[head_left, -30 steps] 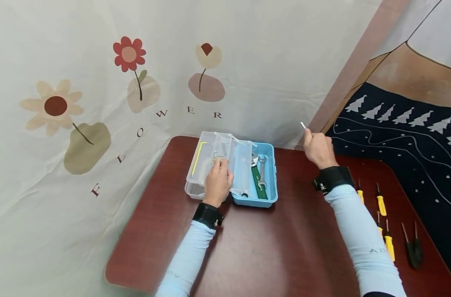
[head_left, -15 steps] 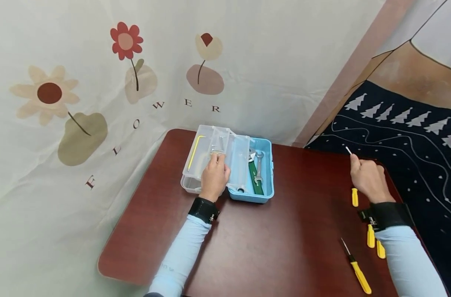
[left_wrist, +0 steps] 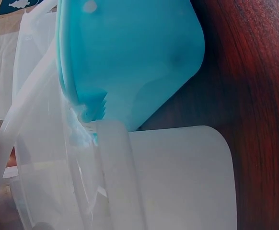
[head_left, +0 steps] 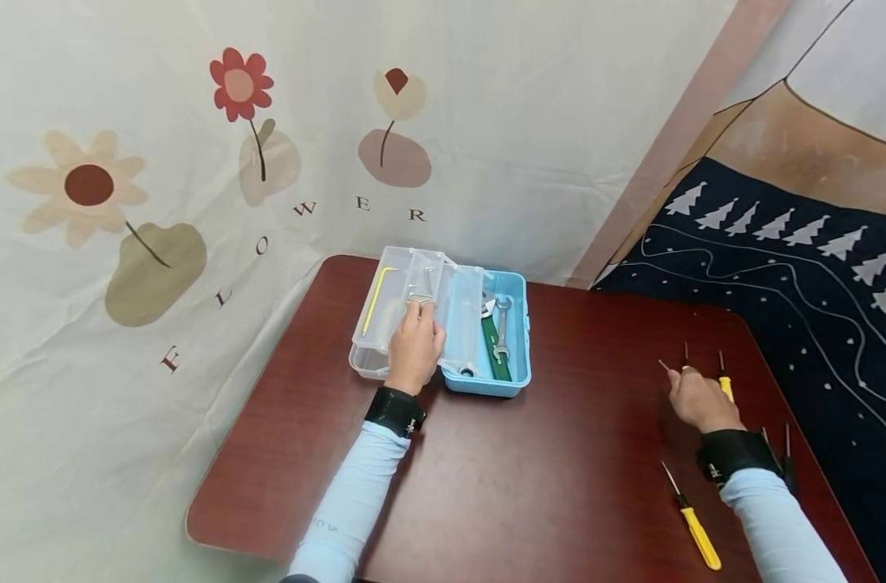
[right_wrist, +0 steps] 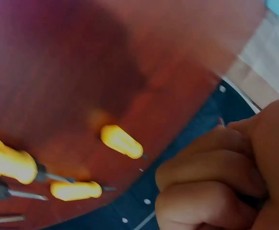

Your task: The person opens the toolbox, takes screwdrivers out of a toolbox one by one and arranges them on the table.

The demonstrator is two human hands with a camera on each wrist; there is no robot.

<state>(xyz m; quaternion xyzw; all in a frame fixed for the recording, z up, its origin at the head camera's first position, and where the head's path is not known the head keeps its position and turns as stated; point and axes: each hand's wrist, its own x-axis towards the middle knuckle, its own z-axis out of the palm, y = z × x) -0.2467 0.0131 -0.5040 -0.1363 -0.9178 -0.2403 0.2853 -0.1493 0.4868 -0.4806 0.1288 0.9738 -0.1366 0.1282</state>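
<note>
My left hand (head_left: 414, 348) grips the near edge of a clear plastic tray (head_left: 394, 320) at the left of an open blue toolbox (head_left: 517, 348). The tray carries a yellow hex key (head_left: 376, 304) and small metal pieces. Inside the toolbox lie a green-handled adjustable wrench (head_left: 496, 344) and a silver spanner (head_left: 502, 328). In the left wrist view, the toolbox wall (left_wrist: 134, 52) fills the upper part. Over the table's right side, my right hand (head_left: 704, 399) holds a tool with a thin metal shaft (head_left: 663, 366); curled fingers (right_wrist: 211, 163) hide its handle.
A yellow-handled screwdriver (head_left: 700, 534) lies at the front right of the brown table (head_left: 545, 486). More yellow screwdrivers (right_wrist: 77, 190) and a dark-handled tool (head_left: 788, 461) lie near the right edge. A printed cloth (head_left: 509, 162) hangs behind the table.
My right hand has swung right from near the back edge, then lowered toward the screwdrivers, still holding the thin-shafted tool. My left hand has stayed at the tray. The head view has shifted slightly.
</note>
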